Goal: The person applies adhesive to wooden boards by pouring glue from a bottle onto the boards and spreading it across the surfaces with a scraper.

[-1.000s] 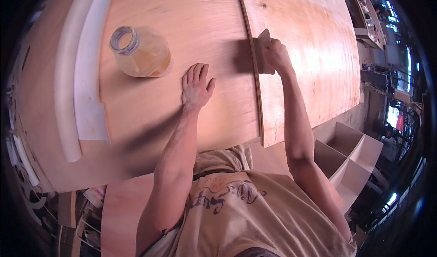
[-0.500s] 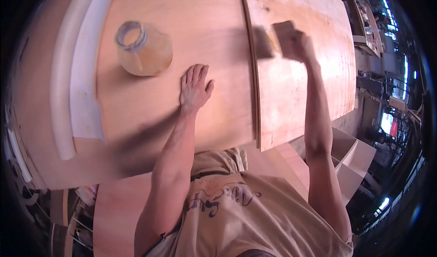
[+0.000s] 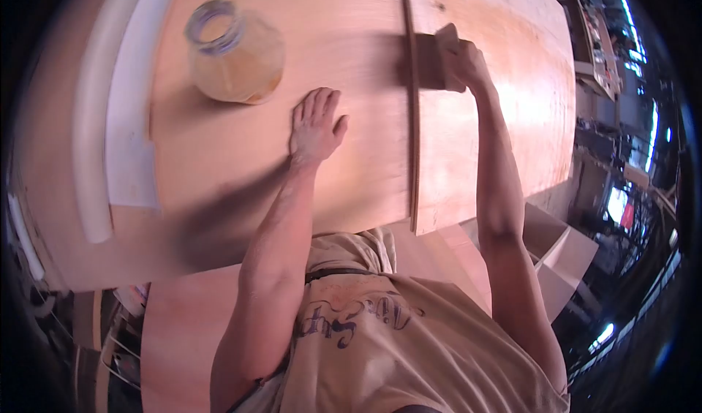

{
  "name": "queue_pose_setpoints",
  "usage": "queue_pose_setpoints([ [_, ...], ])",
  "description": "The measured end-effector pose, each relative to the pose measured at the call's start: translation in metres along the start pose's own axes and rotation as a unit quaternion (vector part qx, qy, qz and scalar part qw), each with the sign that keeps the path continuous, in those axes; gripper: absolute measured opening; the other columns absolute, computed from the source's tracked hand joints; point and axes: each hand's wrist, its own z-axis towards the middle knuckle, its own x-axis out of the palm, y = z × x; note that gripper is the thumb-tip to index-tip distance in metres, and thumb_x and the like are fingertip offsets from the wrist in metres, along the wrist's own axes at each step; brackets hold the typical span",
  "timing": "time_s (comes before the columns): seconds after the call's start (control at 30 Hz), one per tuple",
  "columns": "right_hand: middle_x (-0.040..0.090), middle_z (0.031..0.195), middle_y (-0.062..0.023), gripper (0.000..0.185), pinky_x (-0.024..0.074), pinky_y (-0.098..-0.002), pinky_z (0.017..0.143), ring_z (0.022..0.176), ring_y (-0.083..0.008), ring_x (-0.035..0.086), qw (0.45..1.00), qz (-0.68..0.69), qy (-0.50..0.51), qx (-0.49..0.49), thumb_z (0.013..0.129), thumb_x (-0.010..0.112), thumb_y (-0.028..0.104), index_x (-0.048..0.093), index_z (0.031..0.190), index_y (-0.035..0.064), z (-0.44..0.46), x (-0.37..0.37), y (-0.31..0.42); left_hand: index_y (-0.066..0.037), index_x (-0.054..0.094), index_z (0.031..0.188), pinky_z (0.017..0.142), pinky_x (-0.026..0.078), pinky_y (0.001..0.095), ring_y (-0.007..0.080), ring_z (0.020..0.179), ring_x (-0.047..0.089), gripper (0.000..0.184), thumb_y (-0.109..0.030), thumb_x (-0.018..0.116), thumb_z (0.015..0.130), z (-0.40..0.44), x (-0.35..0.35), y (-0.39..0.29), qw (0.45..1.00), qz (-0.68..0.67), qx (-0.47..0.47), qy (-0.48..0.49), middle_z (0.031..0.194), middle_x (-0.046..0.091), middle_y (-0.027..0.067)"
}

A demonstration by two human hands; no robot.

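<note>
My left hand [image 3: 317, 129] lies flat on a plywood sheet [image 3: 351, 186], fingers stretched out and nothing in them. To its upper left stands a wide-mouthed clear jar [image 3: 238, 62] with yellowish contents low inside. My right hand [image 3: 470, 66] is closed on a flat brown scraper [image 3: 447, 46], held over the left part of a second plywood board [image 3: 504, 135]. That board looks wet and shiny in places. The scraper's dark shadow falls beside it across the board's edge. Whether its lower edge touches the wood, I cannot tell.
A raised dark seam [image 3: 414, 135] marks the second board's left edge. White rolled material [image 3: 99, 135] lies along the left side. Below right stands an open box-like wooden frame [image 3: 563, 248]. Cluttered shelves [image 3: 596, 40] line the right.
My right hand has moved left and slightly down with the scraper, closer to the board's left edge. My left hand stays on the plywood. The whole view has shifted slightly.
</note>
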Motion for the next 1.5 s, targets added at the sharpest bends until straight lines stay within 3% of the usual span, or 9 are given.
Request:
queue_pose_setpoints([
  [0.4,0.066,0.094,-0.0262,0.039,0.0507,-0.0415,0.074,0.09,-0.0382,0.065,0.996,0.056,0.024,0.058,0.086,0.054,0.027,0.063,0.097,-0.0086,-0.002,0.011,0.026,-0.011,0.047,0.126,0.099,0.033,0.043,0.0245,0.123,0.041,0.051,-0.032,0.062,0.083,0.001,0.001,0.005,1.0,-0.023,-0.008,0.003,0.127,0.046,0.0064],
  [0.5,0.068,0.093,-0.0186,0.031,0.0515,-0.0366,0.069,0.085,-0.0257,0.067,0.937,0.346,0.032,-0.03,0.082,0.061,0.016,0.062,0.102,-0.0083,-0.01,-0.006,-0.009,-0.01,0.047,0.126,0.099,0.033,0.043,0.0246,0.123,0.04,0.051,-0.032,0.062,0.083,-0.002,0.002,0.004,1.0,-0.016,-0.005,0.006,0.127,0.046,0.0066],
  [0.6,0.069,0.092,-0.0154,0.032,0.0529,-0.0326,0.069,0.083,-0.0225,0.068,0.94,0.323,-0.081,0.079,0.081,0.061,0.015,0.064,0.106,-0.006,-0.006,-0.038,-0.028,-0.01,0.047,0.127,0.1,0.032,0.0429,0.0246,0.123,0.04,0.051,-0.032,0.061,0.083,0.002,0.0,0.007,1.0,-0.012,-0.012,0.004,0.127,0.045,0.0067],
  [0.73,0.06,0.086,-0.0324,0.029,0.0498,-0.0494,0.075,0.087,-0.0448,0.061,0.98,-0.141,-0.122,0.068,0.083,0.053,0.021,0.065,0.095,-0.002,0.037,-0.01,-0.058,-0.01,0.046,0.128,0.101,0.032,0.0429,0.0247,0.124,0.04,0.051,-0.032,0.061,0.084,0.0,0.001,0.005,1.0,-0.015,-0.006,0.007,0.128,0.045,0.007],
  [0.83,0.062,0.086,-0.0283,0.024,0.0497,-0.0502,0.073,0.084,-0.0426,0.062,0.976,-0.148,-0.012,-0.162,0.083,0.05,0.017,0.065,0.09,-0.0002,0.04,-0.008,-0.054,-0.009,0.046,0.128,0.101,0.032,0.0429,0.0245,0.124,0.04,0.05,-0.032,0.06,0.084,0.002,0.001,0.004,1.0,-0.014,-0.004,0.004,0.128,0.045,0.0069],
  [1.07,0.062,0.095,-0.0294,0.032,0.0467,-0.0508,0.081,0.094,-0.045,0.059,0.995,-0.098,-0.035,-0.004,0.084,0.048,0.022,0.062,0.1,-0.0019,0.065,-0.015,-0.066,-0.011,0.046,0.127,0.101,0.032,0.0397,0.0207,0.125,0.038,0.05,-0.034,0.058,0.085,0.001,0.0,0.004,1.0,0.003,-0.012,0.009,0.13,0.044,0.0043],
  [1.17,0.063,0.096,-0.0286,0.055,0.0441,-0.0499,0.083,0.095,-0.0472,0.057,0.998,-0.066,0.012,0.015,0.095,0.027,0.045,0.062,0.099,0.0033,0.065,-0.013,-0.044,-0.011,0.047,0.126,0.1,0.032,0.0398,0.0208,0.125,0.039,0.049,-0.034,0.059,0.085,-0.001,0.002,0.005,1.0,-0.003,-0.013,0.004,0.13,0.045,0.0043],
  [1.27,0.063,0.092,-0.0306,0.035,0.0486,-0.0471,0.075,0.09,-0.0431,0.062,0.997,-0.055,-0.01,-0.051,0.08,0.05,0.022,0.062,0.098,-0.0059,0.057,-0.015,-0.024,-0.011,0.048,0.126,0.1,0.032,0.0398,0.0211,0.125,0.039,0.049,-0.034,0.059,0.084,-0.001,0.003,0.005,1.0,0.006,-0.01,-0.003,0.129,0.045,0.0044],
  [1.5,0.065,0.091,-0.0261,0.038,0.0496,-0.0417,0.074,0.09,-0.0389,0.064,0.999,0.039,0.019,0.013,0.086,0.049,0.03,0.063,0.101,-0.0023,0.056,-0.004,-0.004,-0.011,0.047,0.127,0.099,0.033,0.0421,0.0235,0.124,0.04,0.049,-0.031,0.06,0.084,-0.001,0.005,0.006,1.0,-0.01,-0.006,-0.006,0.128,0.045,0.0061],
])
